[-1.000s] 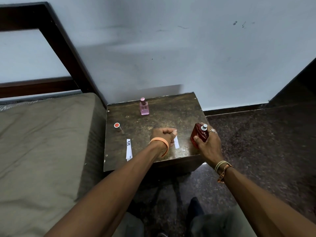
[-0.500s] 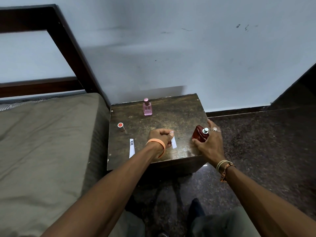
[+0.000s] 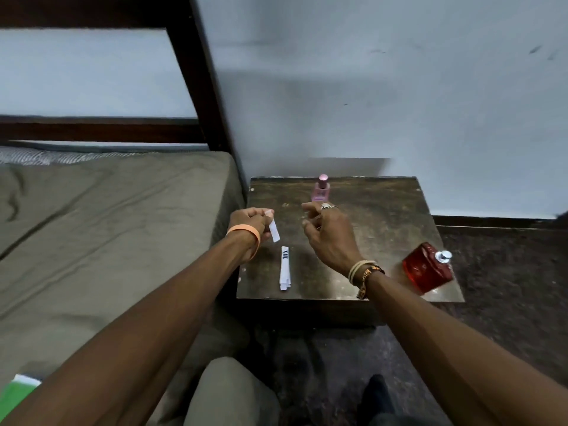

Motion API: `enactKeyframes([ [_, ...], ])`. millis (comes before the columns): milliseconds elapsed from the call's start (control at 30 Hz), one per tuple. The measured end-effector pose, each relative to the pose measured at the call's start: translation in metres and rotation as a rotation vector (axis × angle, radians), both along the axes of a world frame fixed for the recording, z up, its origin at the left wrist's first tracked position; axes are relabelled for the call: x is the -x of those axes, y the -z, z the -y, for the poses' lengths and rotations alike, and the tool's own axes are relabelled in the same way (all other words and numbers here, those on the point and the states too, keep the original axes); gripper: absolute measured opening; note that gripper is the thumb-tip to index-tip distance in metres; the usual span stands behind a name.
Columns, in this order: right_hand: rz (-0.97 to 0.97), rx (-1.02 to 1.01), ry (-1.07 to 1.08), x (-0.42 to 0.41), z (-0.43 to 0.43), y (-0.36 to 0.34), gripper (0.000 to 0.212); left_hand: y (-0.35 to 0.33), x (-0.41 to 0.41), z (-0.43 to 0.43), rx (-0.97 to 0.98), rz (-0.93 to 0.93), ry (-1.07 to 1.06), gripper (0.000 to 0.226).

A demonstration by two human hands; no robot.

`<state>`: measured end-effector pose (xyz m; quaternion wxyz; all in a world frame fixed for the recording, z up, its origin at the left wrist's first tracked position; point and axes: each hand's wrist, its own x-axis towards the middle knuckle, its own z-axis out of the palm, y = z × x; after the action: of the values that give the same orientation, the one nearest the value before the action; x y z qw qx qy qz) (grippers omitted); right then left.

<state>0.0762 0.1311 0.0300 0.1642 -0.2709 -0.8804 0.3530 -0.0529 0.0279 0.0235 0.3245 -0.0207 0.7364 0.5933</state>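
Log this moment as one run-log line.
left hand: pinches paper strip above table | right hand: empty, near pink bottle | red bottle: at table's near right corner | second strip: flat on table

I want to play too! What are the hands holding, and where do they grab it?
The left hand pinches a white paper strip by its top end. The right hand holds nothing.

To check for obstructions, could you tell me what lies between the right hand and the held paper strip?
Nothing; in the head view, only bare table shows between the right hand and the paper strip.
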Motion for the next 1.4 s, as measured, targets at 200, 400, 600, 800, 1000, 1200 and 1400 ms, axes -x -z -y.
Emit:
enactKeyframes([
  [200,0.206,0.081,-0.046,0.067,0.011,0.044,0.047,0.036,0.036,0.008,0.041,0.052,-0.054,0.019],
  [400,0.254,0.078,-0.077,0.094,0.011,0.061,0.032,0.049,0.043,0.001,-0.044,0.159,-0.061,0.017],
  [600,0.167,0.107,-0.025,0.066,0.014,0.045,0.024,0.030,0.028,-0.003,-0.072,0.163,0.000,0.017],
  [800,0.071,-0.014,0.079,-0.004,-0.004,-0.006,0.023,-0.026,-0.029,-0.032,-0.134,0.143,0.152,0.016],
  [1000,0.055,-0.130,0.213,-0.095,-0.042,-0.062,0.029,-0.074,-0.111,-0.082,-0.237,0.145,0.327,0.012],
  [1200,0.126,-0.102,0.309,-0.169,-0.074,-0.080,0.038,-0.094,-0.178,-0.111,-0.210,0.084,0.493,0.009],
  [1400,0.137,-0.031,0.287,-0.193,-0.082,-0.070,0.033,-0.080,-0.198,-0.117,-0.181,0.089,0.529,0.013],
])
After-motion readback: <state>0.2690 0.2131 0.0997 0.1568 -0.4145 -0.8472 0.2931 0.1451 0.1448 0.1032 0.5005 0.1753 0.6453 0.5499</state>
